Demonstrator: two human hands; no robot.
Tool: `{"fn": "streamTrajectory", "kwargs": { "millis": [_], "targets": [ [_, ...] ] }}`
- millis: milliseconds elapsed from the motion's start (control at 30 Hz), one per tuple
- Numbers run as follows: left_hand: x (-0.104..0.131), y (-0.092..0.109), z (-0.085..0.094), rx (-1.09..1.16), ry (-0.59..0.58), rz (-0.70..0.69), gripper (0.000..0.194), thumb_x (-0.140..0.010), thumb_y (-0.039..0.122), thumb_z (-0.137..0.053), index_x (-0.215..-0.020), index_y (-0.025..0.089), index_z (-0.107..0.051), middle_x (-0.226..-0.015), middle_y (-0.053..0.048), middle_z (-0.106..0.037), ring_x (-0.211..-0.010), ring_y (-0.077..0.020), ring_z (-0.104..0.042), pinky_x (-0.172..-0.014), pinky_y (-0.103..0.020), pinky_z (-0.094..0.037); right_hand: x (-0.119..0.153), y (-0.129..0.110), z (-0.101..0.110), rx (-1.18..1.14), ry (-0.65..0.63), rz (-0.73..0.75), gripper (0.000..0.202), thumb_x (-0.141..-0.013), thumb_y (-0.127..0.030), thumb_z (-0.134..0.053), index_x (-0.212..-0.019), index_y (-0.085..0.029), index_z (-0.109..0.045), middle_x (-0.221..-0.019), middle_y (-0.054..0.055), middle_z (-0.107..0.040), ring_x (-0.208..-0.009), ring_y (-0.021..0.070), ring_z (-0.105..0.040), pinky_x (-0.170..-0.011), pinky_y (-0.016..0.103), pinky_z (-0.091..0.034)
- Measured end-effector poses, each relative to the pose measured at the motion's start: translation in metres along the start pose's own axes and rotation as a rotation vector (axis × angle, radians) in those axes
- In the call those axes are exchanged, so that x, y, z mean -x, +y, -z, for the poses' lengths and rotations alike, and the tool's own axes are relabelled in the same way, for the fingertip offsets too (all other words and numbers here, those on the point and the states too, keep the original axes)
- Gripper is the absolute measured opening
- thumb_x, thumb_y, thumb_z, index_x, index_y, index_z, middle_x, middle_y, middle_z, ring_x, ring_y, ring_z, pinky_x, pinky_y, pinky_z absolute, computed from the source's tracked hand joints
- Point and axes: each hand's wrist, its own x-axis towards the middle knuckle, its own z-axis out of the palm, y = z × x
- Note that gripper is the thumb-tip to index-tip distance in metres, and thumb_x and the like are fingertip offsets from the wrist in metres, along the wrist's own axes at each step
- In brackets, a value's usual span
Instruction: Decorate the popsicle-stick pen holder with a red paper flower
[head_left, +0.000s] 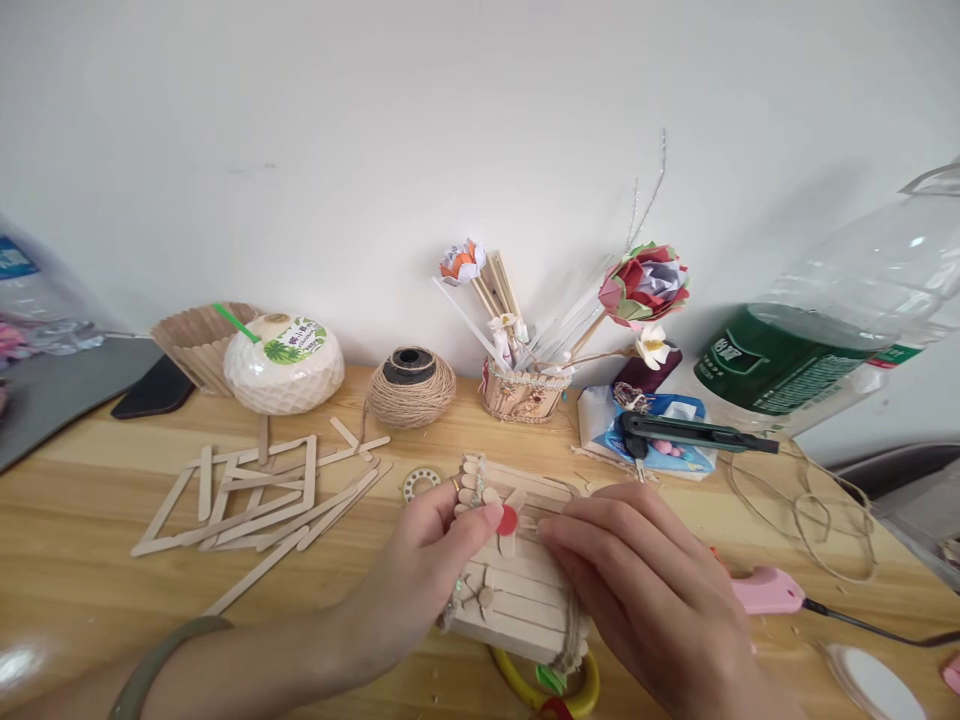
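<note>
A panel of craft sticks (517, 605), bound with twine along its right edge, is tilted up in front of me. My left hand (439, 545) grips its left side, with the thumb pressed on the front beside a red disc (508, 519). Short rounded wooden pieces (507, 546) fan out like petals around that disc. The bent fingers of my right hand (637, 565) come together at the panel's face, their tips on a short stick piece (527, 523) right of the disc. Lower on the panel sits a small wooden flower (480, 594).
Loose craft sticks (262, 500) lie on the left, before a wrapped coconut (285, 365) and a twine spool (411, 388). Behind stands a decorated pot (529, 393) with paper flowers. A pink glue gun (769, 590) with a cord, and yellow-handled scissors (589, 690), lie close by.
</note>
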Motion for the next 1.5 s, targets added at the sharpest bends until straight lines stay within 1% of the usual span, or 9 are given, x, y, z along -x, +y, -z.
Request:
{"fn": "streamTrajectory", "kwargs": {
  "millis": [133,300,433,633,733,867,1133,1367,1500],
  "targets": [
    [-0.0004,-0.0007,-0.0015,-0.015,-0.003,0.002,0.028,-0.078,0.041,-0.062,-0.066,0.018,-0.051,-0.061,0.004,-0.044,-0.059,-0.0109,-0.04,-0.054,-0.02,-0.037,0.0029,-0.0001,-0.0015,0.018,-0.005,0.01,0.029,-0.084,0.0,-0.051,-0.109,-0.014,-0.057,-0.089,0.008,-0.063,-0.079,0.02,-0.054,-0.067,0.034,-0.048],
    [-0.0008,-0.0016,-0.0007,-0.009,-0.012,0.025,0.024,-0.079,0.041,-0.061,-0.073,0.018,-0.056,-0.066,0.003,-0.052,-0.066,-0.0127,-0.047,-0.059,-0.021,-0.041,0.0004,-0.0006,-0.0037,0.027,0.049,0.022,0.023,-0.083,0.003,-0.052,-0.101,-0.01,-0.058,-0.085,0.008,-0.06,-0.077,0.0185,-0.051,-0.065,0.032,-0.045],
    [-0.0014,-0.0014,0.0013,-0.008,-0.012,0.007,0.028,-0.078,0.043,-0.061,-0.069,0.018,-0.054,-0.062,0.004,-0.048,-0.063,-0.0123,-0.046,-0.058,-0.021,-0.04,-0.0021,-0.0007,-0.004,-0.017,0.09,-0.013,0.018,-0.085,0.002,-0.051,-0.095,-0.012,-0.057,-0.084,0.006,-0.059,-0.074,0.0153,-0.049,-0.063,0.029,-0.042],
    [-0.0021,-0.0007,0.0027,-0.049,0.018,-0.001,0.028,-0.078,0.044,-0.061,-0.073,0.018,-0.055,-0.063,0.004,-0.047,-0.06,-0.0114,-0.042,-0.056,-0.022,-0.038,-0.0031,-0.0015,-0.0022,-0.036,0.036,0.018,0.02,-0.084,0.002,-0.053,-0.098,-0.012,-0.058,-0.087,0.006,-0.06,-0.077,0.0164,-0.049,-0.064,0.03,-0.042],
    [-0.0016,0.0013,0.0014,-0.049,-0.003,0.001,0.027,-0.078,0.044,-0.06,-0.072,0.018,-0.055,-0.064,0.004,-0.046,-0.063,-0.0122,-0.043,-0.058,-0.022,-0.039,-0.0027,-0.0016,-0.0026,-0.015,0.052,0.043,0.021,-0.083,0.003,-0.054,-0.099,-0.011,-0.058,-0.086,0.006,-0.06,-0.075,0.0161,-0.049,-0.062,0.03,-0.042],
    [0.0001,0.0028,-0.0005,-0.039,-0.018,-0.003,0.03,-0.078,0.044,-0.06,-0.066,0.019,-0.049,-0.062,0.005,-0.042,-0.062,-0.0118,-0.041,-0.056,-0.022,-0.037,-0.001,-0.001,-0.0042,0.008,0.067,0.07,0.023,-0.081,0.004,-0.056,-0.1,-0.009,-0.06,-0.088,0.007,-0.061,-0.076,0.0168,-0.05,-0.062,0.03,-0.043],
    [0.0,0.0002,0.0006,-0.003,-0.011,0.027,0.028,-0.078,0.044,-0.062,-0.072,0.017,-0.055,-0.066,0.003,-0.048,-0.065,-0.0125,-0.044,-0.059,-0.022,-0.039,-0.0033,-0.0025,-0.0028,0.022,0.094,0.085,0.023,-0.08,0.005,-0.055,-0.099,-0.007,-0.06,-0.089,0.008,-0.062,-0.077,0.0169,-0.051,-0.062,0.03,-0.044],
    [0.0008,-0.0022,0.0012,0.001,-0.014,0.019,0.029,-0.077,0.046,-0.063,-0.072,0.018,-0.057,-0.064,0.003,-0.048,-0.065,-0.0133,-0.046,-0.059,-0.023,-0.04,-0.0026,-0.0031,-0.0026,0.036,0.08,0.099,0.022,-0.081,0.004,-0.055,-0.1,-0.007,-0.06,-0.088,0.008,-0.062,-0.075,0.0169,-0.051,-0.061,0.03,-0.044],
    [0.0,-0.002,0.0012,-0.001,-0.014,0.011,0.029,-0.078,0.045,-0.063,-0.07,0.018,-0.055,-0.064,0.004,-0.047,-0.067,-0.0137,-0.047,-0.062,-0.023,-0.041,-0.0021,-0.0029,-0.0017,0.053,0.062,0.11,0.022,-0.082,0.003,-0.054,-0.102,-0.006,-0.06,-0.09,0.009,-0.062,-0.077,0.0174,-0.051,-0.062,0.03,-0.045]
  ]
}}
